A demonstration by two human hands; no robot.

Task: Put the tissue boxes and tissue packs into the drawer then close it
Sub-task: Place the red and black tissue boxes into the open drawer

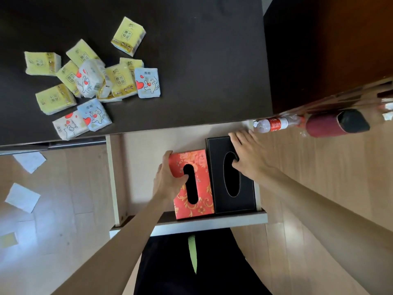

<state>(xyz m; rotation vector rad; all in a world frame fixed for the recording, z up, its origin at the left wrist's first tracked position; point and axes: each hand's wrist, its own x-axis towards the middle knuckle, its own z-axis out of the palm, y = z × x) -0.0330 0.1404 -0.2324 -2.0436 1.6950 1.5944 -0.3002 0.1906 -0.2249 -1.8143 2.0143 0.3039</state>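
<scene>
Left grip: left hand (170, 177) curled round the near-left edge of the red floral tissue box (197, 188), thumb hooked into its dispensing slot, fingers wrapped over the far-left corner.
Right grip: right hand (247, 154) lies on the black tissue box (231, 177) with fingers fairly straight, reaching over its far right corner; thumb dips at the rim of the oval opening. Reads as pressing or steadying rather than a clamp.
Box position: both boxes sit inside the open drawer (114, 177), side by side and touching, the black one against the right wall, both up against the drawer front.
Step in hand (judgement): seating the two boxes snugly at the right so the left part of the drawer floor stays free.
How to do it well: slide the red box flush along the black one, keep both flat on the drawer floor and square to the walls. Withdraw the thumb from the slot without lifting the box.
Packs remaining: tissue packs (93, 81), yellow ones and white or pale blue heart-print ones, lie scattered and partly overlapping on the dark desk top (202, 71), none in the drawer yet.
Next need (judgement): packs go into the free left space, laid low enough to clear the desk edge when closing.
Risk: a tilted box or a heaped pack could catch under the desk.
Surroundings: plastic bottle (274, 124) and paper scraps (22, 196) on the wooden floor.
</scene>
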